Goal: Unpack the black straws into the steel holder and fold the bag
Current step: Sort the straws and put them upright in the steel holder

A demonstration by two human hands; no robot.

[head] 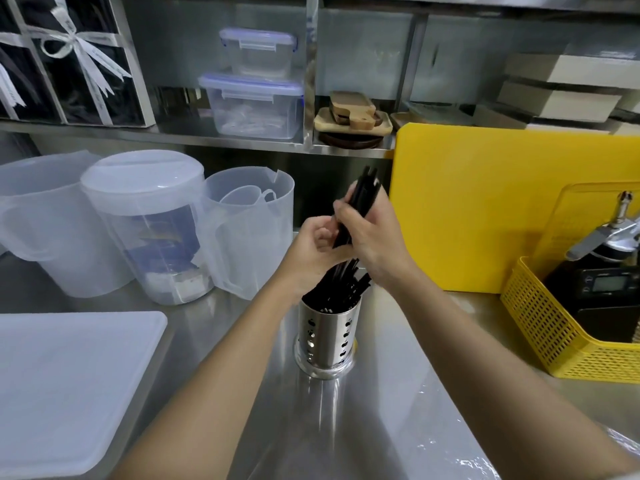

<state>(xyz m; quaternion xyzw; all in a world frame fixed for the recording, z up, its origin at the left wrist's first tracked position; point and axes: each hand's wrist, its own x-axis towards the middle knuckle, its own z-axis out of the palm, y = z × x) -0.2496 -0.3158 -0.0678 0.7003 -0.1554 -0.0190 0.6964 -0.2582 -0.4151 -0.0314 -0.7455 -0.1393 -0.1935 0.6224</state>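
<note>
Right hand [370,233]: fingers curled tight around a bundle of black straws [356,209], gripping it near the middle; the bundle tilts, its upper ends poking out above the knuckles.
Left hand [317,247]: partly curled, thumb and fingers pressed against the lower part of the same bundle, touching the right hand.
Straws in holder [343,282]: more black straws stand leaning in the holder directly beneath both hands, tops fanned out just under the wrists.
Steel holder [327,337]: upright perforated cylinder on the steel surface [381,410], below the hands and between the two forearms.
Bag: cannot tell where it is; a shiny clear film shows on the surface near the right forearm, too indistinct to name.
Left of the hands: three translucent plastic jugs [145,230], the nearest just beside the left hand; a white lid [69,386] lies flat lower left.
Right of the hands: a yellow cutting board [485,202] stands upright behind the right hand; a yellow basket [561,334] sits farther right.
Beyond the hands: a shelf with stacked clear containers [254,98].
</note>
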